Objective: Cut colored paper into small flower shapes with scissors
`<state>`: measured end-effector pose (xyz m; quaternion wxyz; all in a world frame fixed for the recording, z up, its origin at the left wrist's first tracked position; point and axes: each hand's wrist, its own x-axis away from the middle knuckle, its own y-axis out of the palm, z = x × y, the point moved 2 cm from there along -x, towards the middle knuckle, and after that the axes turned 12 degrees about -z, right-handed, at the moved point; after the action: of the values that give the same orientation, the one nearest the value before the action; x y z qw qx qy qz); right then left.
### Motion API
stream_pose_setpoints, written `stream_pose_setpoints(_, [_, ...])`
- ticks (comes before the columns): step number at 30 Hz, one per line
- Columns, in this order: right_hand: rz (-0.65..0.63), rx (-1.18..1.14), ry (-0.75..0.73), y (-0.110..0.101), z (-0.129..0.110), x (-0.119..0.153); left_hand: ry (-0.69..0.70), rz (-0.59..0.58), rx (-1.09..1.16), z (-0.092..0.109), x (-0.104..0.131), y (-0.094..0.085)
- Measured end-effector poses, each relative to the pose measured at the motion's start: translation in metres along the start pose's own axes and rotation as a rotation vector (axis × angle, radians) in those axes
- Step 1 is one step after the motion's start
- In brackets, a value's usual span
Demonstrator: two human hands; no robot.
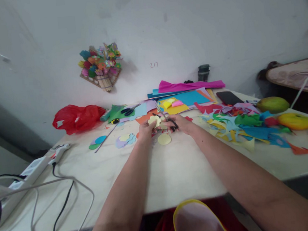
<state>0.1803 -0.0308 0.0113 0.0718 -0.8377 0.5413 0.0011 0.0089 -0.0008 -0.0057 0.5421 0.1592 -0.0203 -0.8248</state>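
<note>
In my left hand [146, 129] is a pale yellow paper piece [154, 120] with a scalloped, flower-like edge. My right hand [180, 123] is closed on black-handled scissors [173, 123], whose blades point up and to the left beside the paper. On the table just below my hands lies a pale yellow paper circle [164, 139]. To the left rest lilac and blue scalloped pieces [126, 140], and farther left a blue circle [100, 139] overlaps a green one.
Paper scraps [236, 122] and mangoes [295, 120] cover the right side. Colored sheets [193, 98], a second pair of scissors [128, 112] and a red plastic bag [76, 117] lie at the back. A power strip [31, 172] with cables sits at the left.
</note>
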Motion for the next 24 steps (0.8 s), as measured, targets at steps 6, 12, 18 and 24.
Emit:
stream_pose_setpoints(6, [-0.057,0.055,0.049,0.0001,0.0006,0.0016,0.024,0.059,0.107,0.0005,-0.0006,-0.0013])
stream_pose_setpoints(12, [-0.098,0.046,0.077,0.002,0.0041,0.0,0.034,0.104,0.2,0.0043,0.0021,0.0002])
stream_pose_setpoints(18, [-0.119,0.02,0.072,0.0039,0.0048,-0.001,0.041,0.095,0.222,0.0051,0.0018,0.0022])
stream_pose_setpoints(24, [-0.123,0.046,0.073,0.0063,0.0043,-0.0016,0.031,0.116,0.232,0.0038,0.0007,0.0031])
